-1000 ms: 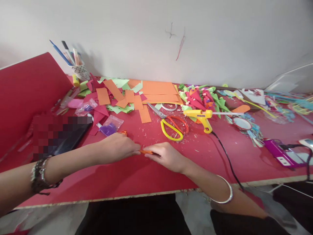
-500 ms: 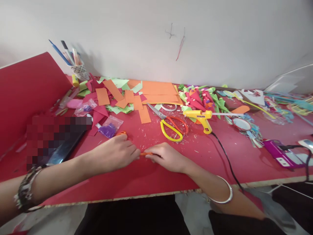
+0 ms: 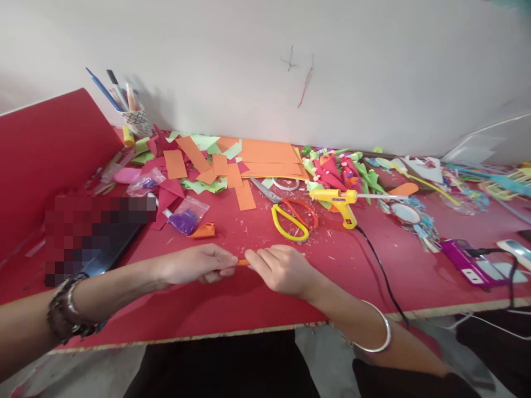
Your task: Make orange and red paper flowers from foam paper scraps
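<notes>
A narrow piece of orange paper point(image 3: 242, 262) spans the small gap between my two hands, low over the red tabletop. My left hand point(image 3: 203, 264) pinches one end between thumb and fingers. The other end sits in my right hand point(image 3: 282, 268), whose curled fingers cover most of it. Just beyond my left hand lies a folded orange paper piece point(image 3: 203, 230). Scissors point(image 3: 292, 215) with one yellow and one red handle rest past my right hand, among tiny paper scraps. A yellow glue gun point(image 3: 342, 204) lies to their right, its black cord running to the table edge.
Cut paper in orange, green and red point(image 3: 199, 166) is heaped at the back. Finished-looking paper cones point(image 3: 332, 171) are piled behind the glue gun. A pen cup point(image 3: 136, 121) stands back left. On the right are a purple power strip point(image 3: 467, 262) and a tasselled round piece point(image 3: 404, 214).
My left hand has turned so its thumb side shows, uncovering the folded orange piece behind it. My right hand has rolled over, knuckles up. Both still hold the orange paper.
</notes>
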`<action>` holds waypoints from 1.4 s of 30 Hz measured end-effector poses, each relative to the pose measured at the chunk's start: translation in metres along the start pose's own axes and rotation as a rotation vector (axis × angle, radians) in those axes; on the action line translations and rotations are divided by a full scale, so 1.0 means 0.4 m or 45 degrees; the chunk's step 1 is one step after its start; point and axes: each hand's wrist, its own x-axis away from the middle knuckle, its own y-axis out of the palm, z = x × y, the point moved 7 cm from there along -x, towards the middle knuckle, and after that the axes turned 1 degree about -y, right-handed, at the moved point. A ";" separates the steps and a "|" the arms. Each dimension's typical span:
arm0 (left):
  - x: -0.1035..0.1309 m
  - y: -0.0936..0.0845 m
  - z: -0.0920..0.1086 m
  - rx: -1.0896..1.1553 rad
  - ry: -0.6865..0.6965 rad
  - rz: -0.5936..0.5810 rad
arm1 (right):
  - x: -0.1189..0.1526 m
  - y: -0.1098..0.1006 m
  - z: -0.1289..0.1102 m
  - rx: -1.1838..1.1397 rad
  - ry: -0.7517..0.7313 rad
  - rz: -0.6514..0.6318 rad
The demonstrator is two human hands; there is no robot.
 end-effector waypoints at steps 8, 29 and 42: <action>0.033 -0.007 0.067 -1.264 0.447 0.482 | 0.001 0.064 0.030 -0.431 0.269 -0.443; 0.014 0.067 -0.019 0.784 0.101 -0.301 | -0.026 -0.030 -0.005 0.021 -0.217 -0.102; 0.031 0.087 0.013 1.003 0.235 -0.292 | -0.027 -0.071 -0.003 0.277 -0.355 0.151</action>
